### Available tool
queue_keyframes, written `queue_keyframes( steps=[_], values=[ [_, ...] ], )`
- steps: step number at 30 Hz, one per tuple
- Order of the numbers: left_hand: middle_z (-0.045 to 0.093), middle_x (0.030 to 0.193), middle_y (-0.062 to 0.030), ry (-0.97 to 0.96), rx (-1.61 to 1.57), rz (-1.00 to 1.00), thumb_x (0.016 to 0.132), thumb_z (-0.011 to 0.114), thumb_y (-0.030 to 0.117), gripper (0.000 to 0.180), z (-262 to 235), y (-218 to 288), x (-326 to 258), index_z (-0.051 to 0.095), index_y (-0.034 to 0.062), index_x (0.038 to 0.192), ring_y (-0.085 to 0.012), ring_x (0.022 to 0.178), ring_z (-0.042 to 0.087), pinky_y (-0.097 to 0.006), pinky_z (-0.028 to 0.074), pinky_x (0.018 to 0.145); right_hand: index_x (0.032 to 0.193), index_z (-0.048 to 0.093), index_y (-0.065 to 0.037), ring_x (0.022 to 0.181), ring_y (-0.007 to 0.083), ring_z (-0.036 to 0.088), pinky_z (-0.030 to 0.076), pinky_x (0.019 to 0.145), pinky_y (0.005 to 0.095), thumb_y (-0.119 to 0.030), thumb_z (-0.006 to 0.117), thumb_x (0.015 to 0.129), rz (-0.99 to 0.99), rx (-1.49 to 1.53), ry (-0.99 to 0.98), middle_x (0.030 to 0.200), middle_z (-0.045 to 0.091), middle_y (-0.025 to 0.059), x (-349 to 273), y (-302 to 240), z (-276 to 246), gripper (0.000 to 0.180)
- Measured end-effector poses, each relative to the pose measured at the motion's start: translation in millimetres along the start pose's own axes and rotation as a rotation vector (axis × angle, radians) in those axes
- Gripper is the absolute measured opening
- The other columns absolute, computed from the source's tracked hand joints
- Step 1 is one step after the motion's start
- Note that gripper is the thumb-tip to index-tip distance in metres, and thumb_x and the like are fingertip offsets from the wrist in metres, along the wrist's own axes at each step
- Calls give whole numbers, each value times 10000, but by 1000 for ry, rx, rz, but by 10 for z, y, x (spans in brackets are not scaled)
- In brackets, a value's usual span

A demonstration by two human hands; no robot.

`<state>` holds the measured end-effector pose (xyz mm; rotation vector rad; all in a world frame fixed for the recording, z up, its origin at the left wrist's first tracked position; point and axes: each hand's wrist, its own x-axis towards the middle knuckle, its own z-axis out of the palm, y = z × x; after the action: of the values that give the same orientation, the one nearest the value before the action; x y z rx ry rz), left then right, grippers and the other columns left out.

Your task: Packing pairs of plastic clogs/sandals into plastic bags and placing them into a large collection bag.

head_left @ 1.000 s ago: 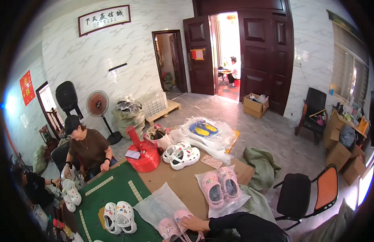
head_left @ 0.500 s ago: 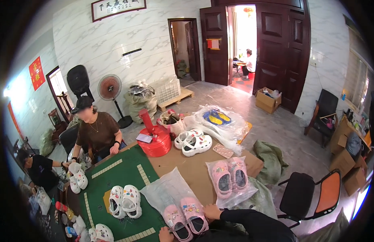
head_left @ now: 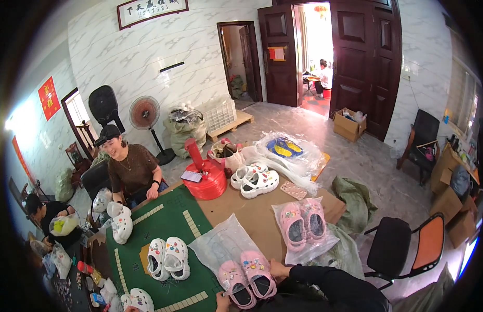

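A pair of pink clogs with charms (head_left: 246, 278) lies at the mouth of a clear plastic bag (head_left: 223, 239) in front of me. My left hand (head_left: 223, 301), partly cut off by the lower edge, is closed at the bag's near left side. On the other side of the clogs, my right hand (head_left: 279, 269) has its fingers closed at the bag's edge, close to the right clog. Farther right lies a second bagged pair of pink clogs (head_left: 304, 224). White clogs with charms (head_left: 168, 259) stand on the green mat (head_left: 200, 278) to the left.
Across the table, a co-worker (head_left: 129, 166) sits beside white clogs (head_left: 120, 222). Another person (head_left: 43, 221) bends at far left. A red plastic-twine roll (head_left: 205, 182), white clogs (head_left: 258, 182) and bagged blue-yellow footwear (head_left: 285, 148) occupy the far side. An office chair (head_left: 389, 247) stands right.
The whole view has shifted slightly. The co-worker's white clogs have come right, onto the mat's edge. The person at far left now bends over a bag. My hands stay beside the pink clogs.
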<state>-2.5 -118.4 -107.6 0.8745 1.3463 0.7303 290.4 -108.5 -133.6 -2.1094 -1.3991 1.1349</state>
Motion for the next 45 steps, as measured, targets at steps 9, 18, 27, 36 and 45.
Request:
queue_keyframes(
  steps=[9, 18, 27, 36, 45],
  values=[
    [586, 746, -82, -65, -154, -132, 827, 445, 120, 146, -67, -61, 24, 526, 1, 852, -144, 565, 549, -244, 424, 449, 999, 510, 31, 680, 218, 592, 496, 595, 337, -119, 562, 743, 142, 588, -158, 808, 586, 136, -260, -168, -180, 302],
    [542, 614, -44, 53, -39, -99, 803, 496, 151, 148, -75, 80, 197, 536, 30, 728, -128, 471, 506, -246, 400, 404, 916, 514, -20, 605, 167, 559, 474, 526, 300, -82, 519, 760, 225, 876, -337, 722, 553, 59, -162, -118, -204, 168],
    [508, 580, -27, 98, -35, 11, 793, 503, 116, 177, 44, 545, 154, 517, 11, 651, -109, 442, 467, -238, 356, 375, 846, 537, -60, 476, 113, 484, 375, 396, 229, -115, 514, 768, 221, 988, -309, 606, 508, 15, 159, -19, -190, 98],
    [540, 636, -79, 364, -345, 187, 748, 492, 70, 111, 231, 807, 87, 498, -40, 735, -162, 552, 540, -287, 414, 451, 932, 506, 6, 572, 189, 574, 445, 433, 299, -205, 481, 815, 31, 334, 11, 757, 585, 130, -116, -748, -685, 242],
    [556, 586, -201, 77, -272, 55, 802, 389, 85, 163, 134, 1216, -89, 443, -61, 756, -222, 410, 520, -289, 414, 359, 820, 505, -7, 473, 143, 504, 397, 410, 277, -183, 474, 807, -108, 361, 90, 612, 528, 70, -2, -818, -838, 179]
  ],
)
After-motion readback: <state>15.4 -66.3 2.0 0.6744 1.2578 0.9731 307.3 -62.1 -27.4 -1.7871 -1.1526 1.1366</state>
